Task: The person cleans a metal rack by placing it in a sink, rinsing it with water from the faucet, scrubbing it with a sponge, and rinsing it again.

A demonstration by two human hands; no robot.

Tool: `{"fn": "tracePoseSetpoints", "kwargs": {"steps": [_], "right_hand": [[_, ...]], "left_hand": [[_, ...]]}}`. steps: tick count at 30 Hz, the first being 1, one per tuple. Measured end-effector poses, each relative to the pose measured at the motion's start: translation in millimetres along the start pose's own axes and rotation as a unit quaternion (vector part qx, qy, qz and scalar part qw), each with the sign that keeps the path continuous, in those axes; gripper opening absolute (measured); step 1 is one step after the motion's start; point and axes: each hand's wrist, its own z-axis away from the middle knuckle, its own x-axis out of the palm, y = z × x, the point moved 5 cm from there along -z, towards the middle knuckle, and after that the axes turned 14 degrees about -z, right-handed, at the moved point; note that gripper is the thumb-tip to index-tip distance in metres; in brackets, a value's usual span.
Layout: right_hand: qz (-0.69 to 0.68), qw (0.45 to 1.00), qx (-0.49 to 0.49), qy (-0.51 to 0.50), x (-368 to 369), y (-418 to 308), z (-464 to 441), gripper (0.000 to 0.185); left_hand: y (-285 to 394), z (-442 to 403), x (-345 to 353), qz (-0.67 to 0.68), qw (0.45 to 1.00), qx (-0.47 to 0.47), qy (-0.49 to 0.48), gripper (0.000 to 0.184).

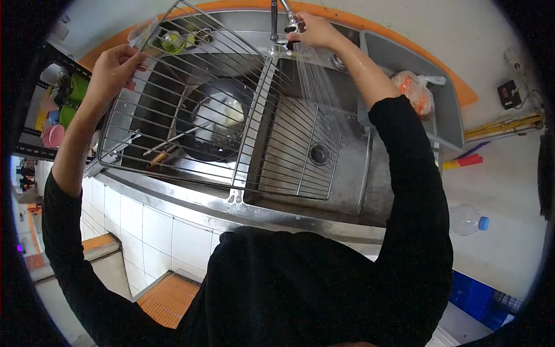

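My left hand [115,70] is closed on the left edge of a large metal wire rack [199,98]. The rack lies tilted across the left basin and reaches over the right basin [283,191]. At the tap, my right hand [312,30] grips the spray head [293,26], and water fans down from it into the right basin. Beneath the rack, the left basin holds a dark round pan [193,89] with something pale in it. A utensil with a wooden handle [157,159] lies beside the pan, partly hidden by the rack's bars.
A grey tub [454,124] at the right holds a plastic bag with orange contents [413,92]. Behind the left basin sits a yellow-green item [172,41]. A clear bottle with a blue cap [465,220] is at the right, and a dark shelf with colourful bowls [55,134] stands at the left.
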Motion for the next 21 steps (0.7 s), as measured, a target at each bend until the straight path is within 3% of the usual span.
{"fn": "tracePoseSetpoints", "kwargs": {"steps": [2,4,6,10,14,16,18,19,21], "right_hand": [[-0.085,0.996,0.027,0.018,-1.1,1.8,4.1,0.068],[-0.098,0.994,0.022,-0.040,-3.8,-4.4,-0.1,0.071],[-0.192,0.966,0.113,-0.134,-19.5,-48.3,20.2,0.043],[-0.221,0.966,0.130,-0.044,-20.9,-33.5,23.1,0.040],[-0.138,0.989,0.024,0.039,-3.2,0.3,12.3,0.045],[-0.170,0.985,-0.016,0.021,5.7,3.1,15.1,0.048],[-0.205,0.971,-0.032,0.114,3.5,-3.0,30.9,0.057],[-0.058,0.986,-0.028,0.157,17.1,6.4,39.5,0.070],[-0.097,0.967,-0.104,0.212,24.0,-8.7,79.1,0.070]], "left_hand": [[-3.8,0.8,0.6,0.009,1.000,0.000,0.001,0.024],[-3.8,-0.1,1.2,0.017,1.000,0.002,0.004,0.024],[-0.6,1.5,-0.6,-0.005,1.000,-0.010,0.024,0.025],[4.6,2.1,-2.8,-0.048,0.998,-0.028,0.016,0.025],[4.4,0.0,-4.0,-0.002,0.999,-0.030,-0.024,0.027],[8.9,2.9,-9.9,0.009,0.999,-0.039,-0.034,0.028],[19.0,11.9,-13.1,0.004,0.987,-0.068,-0.144,0.030],[24.4,15.6,-16.1,0.001,0.988,-0.068,-0.138,0.030],[35.5,25.9,-17.8,0.144,0.967,-0.121,-0.172,0.032]]}}
